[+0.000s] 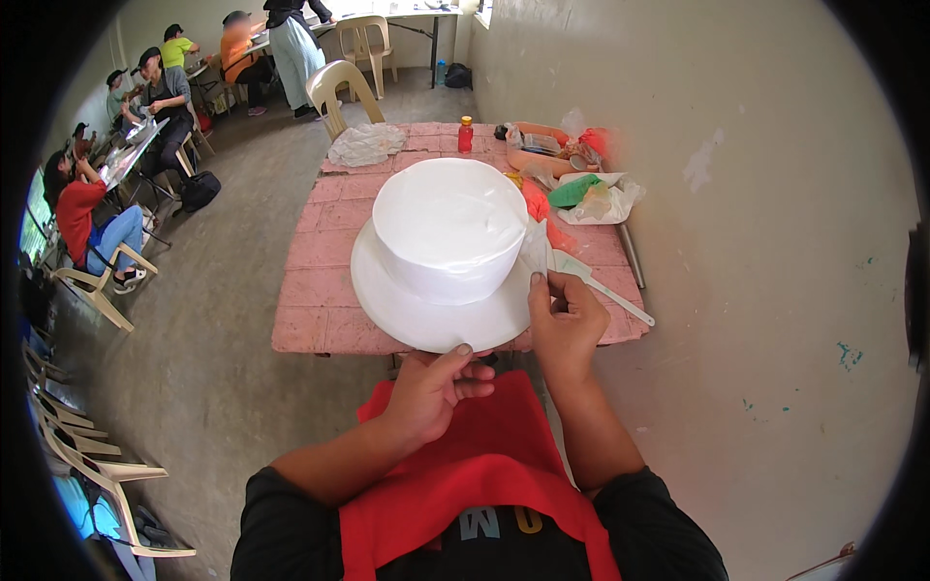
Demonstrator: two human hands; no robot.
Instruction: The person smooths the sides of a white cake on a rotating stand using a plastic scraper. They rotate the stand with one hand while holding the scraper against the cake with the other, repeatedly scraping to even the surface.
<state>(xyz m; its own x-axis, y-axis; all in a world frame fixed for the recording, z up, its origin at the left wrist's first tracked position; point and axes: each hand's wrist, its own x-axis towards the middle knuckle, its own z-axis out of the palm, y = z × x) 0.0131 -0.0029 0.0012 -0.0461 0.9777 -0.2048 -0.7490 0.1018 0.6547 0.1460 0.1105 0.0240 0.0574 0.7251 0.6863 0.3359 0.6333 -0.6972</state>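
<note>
A white cylinder [450,228] stands upright on a round white base [436,324], near the front edge of a pink bench [315,290] and close to the middle from side to side. The base spreads out beyond the cylinder like a brim. The right hand [567,315] pinches a translucent plastic piece [535,247] between thumb and fingers; the piece rises from the grip beside the cylinder's right side, and whether the two touch I cannot tell. The left hand [441,382] is loosely open, palm turned inward, its thumb tip at the front rim of the base and its fingers half curled below. A white spatula [620,302] lies to the right of the base, its handle slanting toward the bench's right front corner. Behind it are a red bag [539,201], a green packet [573,191] on a pale bag [615,203], and an orange tray [523,161] holding small items. A red bottle [465,138] with a yellow cap stands at the back, and a crumpled clear bag [366,145] lies at the back left corner, near a beige chair [334,82].
</note>
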